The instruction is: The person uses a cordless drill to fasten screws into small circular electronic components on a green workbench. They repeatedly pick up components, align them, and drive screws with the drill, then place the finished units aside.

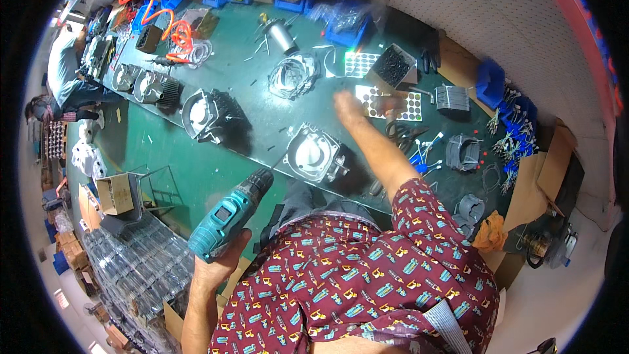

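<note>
My left hand (226, 255) is wrapped round the handle of a teal cordless drill (223, 221). The drill's black chuck points up and to the right, and its bit ends beside a silver round metal housing (308, 153) at the bench's near edge. Over the bench, past that housing, reaches my right hand (347, 106). It is at the left end of a white sheet of round stickers (407, 106); its fingers are too blurred to make out whether they hold anything. A coil of pale wire (292, 77) lies to the left of that hand.
Further housings (203, 116) line the bench's near edge to the left. An open box of small black parts (393, 67), blue bins (347, 29) and bundled cables (511, 137) stand toward the back and right. An orange coiled hose (180, 39) hangs at left; a person (65, 65) sits beyond.
</note>
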The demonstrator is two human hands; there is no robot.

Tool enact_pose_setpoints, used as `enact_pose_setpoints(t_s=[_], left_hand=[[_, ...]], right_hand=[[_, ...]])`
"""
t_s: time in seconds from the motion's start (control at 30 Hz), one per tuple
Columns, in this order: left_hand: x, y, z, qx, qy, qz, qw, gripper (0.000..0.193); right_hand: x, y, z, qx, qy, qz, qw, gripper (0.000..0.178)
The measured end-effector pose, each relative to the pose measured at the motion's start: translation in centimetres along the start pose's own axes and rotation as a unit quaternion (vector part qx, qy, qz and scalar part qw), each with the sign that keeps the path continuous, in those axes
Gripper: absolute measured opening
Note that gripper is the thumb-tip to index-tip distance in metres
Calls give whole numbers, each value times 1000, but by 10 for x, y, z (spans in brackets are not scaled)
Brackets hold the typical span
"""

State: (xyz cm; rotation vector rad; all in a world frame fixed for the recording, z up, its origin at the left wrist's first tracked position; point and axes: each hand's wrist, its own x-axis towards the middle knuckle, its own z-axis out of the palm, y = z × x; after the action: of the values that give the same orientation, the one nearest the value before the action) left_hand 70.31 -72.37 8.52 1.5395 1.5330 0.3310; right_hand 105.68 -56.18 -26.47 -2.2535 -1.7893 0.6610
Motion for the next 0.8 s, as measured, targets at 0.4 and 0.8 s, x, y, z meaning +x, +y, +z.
enact_pose_setpoints(t_s=[0.4,0.8], left_hand=[[16,-20,7,-107,57,33,992,23],[25,-28,13,-185,-13,15,983,27]], right_hand=[[-65,-35,-91,706,-35,115,698,19],[-126,-81,-127,890,-143,71,428,13]])
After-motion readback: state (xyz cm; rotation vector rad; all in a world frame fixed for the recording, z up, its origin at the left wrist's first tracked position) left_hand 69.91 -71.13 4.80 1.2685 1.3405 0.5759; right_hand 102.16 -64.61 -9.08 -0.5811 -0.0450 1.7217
